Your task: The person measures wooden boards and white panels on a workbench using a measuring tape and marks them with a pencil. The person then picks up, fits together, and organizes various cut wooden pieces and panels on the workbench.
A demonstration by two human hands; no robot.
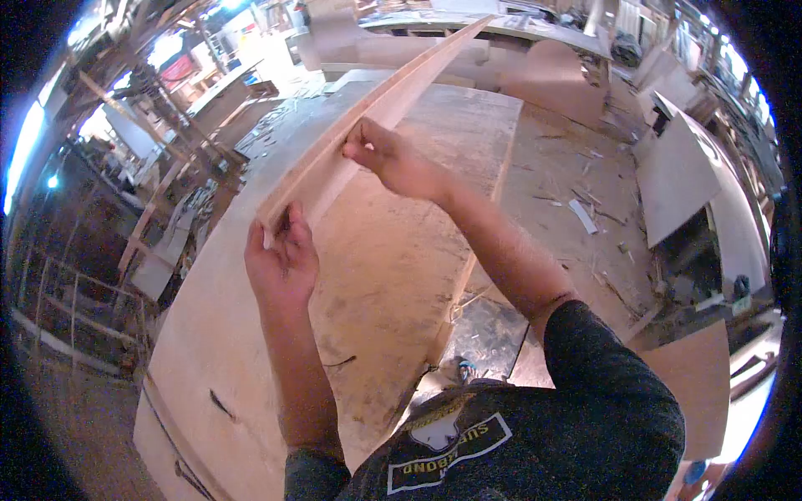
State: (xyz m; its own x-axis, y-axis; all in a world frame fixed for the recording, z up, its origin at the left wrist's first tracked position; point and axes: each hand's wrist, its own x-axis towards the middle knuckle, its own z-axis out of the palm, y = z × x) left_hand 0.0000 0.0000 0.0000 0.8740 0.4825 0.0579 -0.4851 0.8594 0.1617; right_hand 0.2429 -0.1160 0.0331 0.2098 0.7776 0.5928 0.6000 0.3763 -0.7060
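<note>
A long, thin wooden board (pixel 368 108) stands on its edge, stretching from near my body to the far right. At its near end my left hand (pixel 286 255) grips the board between thumb and fingers. Further along, my right hand (pixel 388 159) pinches the same board from its right side. Beneath it lies a large wooden worktop (pixel 393 267) with dark smudges on its surface. A small dark strip (pixel 221 404) lies on the worktop to the left of my left forearm.
To the right, large sheets of wood (pixel 677 179) lean against a stack. Scraps and a pale offcut (pixel 582 215) litter the floor. On the left stand wooden posts and a frame (pixel 75 309). Another long bench (pixel 535 29) crosses the back.
</note>
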